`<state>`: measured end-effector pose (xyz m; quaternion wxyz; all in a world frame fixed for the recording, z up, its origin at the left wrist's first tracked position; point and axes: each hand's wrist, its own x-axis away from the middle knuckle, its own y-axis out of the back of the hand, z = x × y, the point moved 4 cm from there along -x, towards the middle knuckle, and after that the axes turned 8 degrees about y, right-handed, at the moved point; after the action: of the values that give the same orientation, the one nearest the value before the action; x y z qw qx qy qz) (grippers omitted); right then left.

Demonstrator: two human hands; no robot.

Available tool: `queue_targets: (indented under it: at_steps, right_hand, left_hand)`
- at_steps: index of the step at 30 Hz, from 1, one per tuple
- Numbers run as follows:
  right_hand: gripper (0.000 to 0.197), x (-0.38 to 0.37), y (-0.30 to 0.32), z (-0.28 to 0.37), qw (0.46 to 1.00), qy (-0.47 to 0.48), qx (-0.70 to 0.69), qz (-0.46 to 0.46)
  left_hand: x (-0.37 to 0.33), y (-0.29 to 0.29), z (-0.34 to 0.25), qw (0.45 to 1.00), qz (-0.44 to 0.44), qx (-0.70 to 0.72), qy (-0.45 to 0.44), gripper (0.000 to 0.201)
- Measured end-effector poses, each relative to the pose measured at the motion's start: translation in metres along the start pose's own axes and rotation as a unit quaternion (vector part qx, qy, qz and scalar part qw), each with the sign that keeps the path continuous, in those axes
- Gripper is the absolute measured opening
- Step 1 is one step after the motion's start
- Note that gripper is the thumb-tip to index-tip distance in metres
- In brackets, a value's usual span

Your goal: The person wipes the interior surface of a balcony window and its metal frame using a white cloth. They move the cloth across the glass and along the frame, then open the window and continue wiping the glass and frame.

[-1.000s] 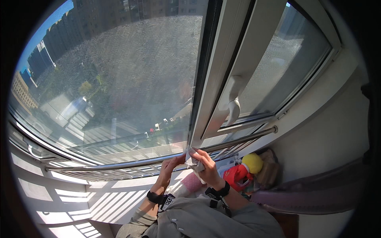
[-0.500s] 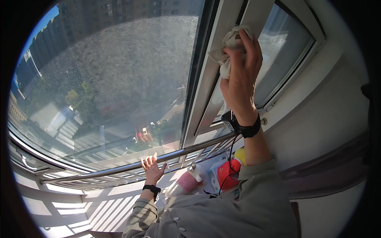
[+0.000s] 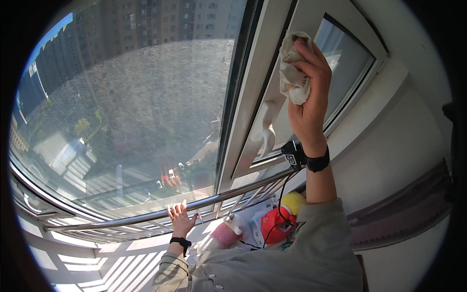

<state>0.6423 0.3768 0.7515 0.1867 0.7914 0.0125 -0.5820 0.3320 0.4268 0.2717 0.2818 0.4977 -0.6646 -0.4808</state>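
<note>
My right hand (image 3: 314, 97), raised high, is closed round a crumpled off-white cloth (image 3: 295, 73). The cloth is against or just in front of the white window frame (image 3: 272, 58); whether it touches cannot be told. Below it, a white window handle (image 3: 267, 129) sticks out of the frame. My left hand (image 3: 182, 220) lies on the metal railing (image 3: 131, 221), its fingers stretched over the bar and the thumb apart. Beyond the railing is a large, streaky glass pane (image 3: 146, 97). Each wrist wears a black band, and the right one carries a small black device (image 3: 293, 155).
Behind the railing's right part, a plush toy in pink (image 3: 226, 234), a red item (image 3: 275, 225) and a yellow round thing (image 3: 294, 200) lie on the sill. A thin black cable (image 3: 280, 202) hangs from the right wrist device. A gathered mauve curtain (image 3: 404, 214) is at the right.
My right hand with the cloth has shifted a little right over the frame, uncovering the window handle. The view has tilted slightly; the left hand stays on the railing.
</note>
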Motion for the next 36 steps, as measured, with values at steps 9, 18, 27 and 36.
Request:
queue_targets:
  at_steps: [9, 18, 27, 36]
  right_hand:
    - [0.024, 0.084, 0.028, -0.004, 0.962, -0.243, -0.109, -0.063]
    - [0.039, 0.043, 0.014, 0.007, 0.980, -0.144, -0.032, 0.134]
    - [0.037, 0.033, 0.007, 0.015, 0.972, -0.122, -0.043, 0.197]
    - [0.040, 0.035, 0.016, 0.019, 0.978, -0.120, -0.031, 0.169]
  left_hand:
    - [0.001, 0.002, -0.001, 1.000, -0.009, -0.006, -0.011, 0.085]
    - [0.000, 0.001, -0.001, 1.000, -0.011, -0.008, -0.005, 0.082]
    - [0.000, 0.001, -0.001, 1.000, 0.001, -0.012, -0.001, 0.082]
    - [0.000, 0.003, -0.003, 1.000, 0.000, -0.002, 0.001, 0.081]
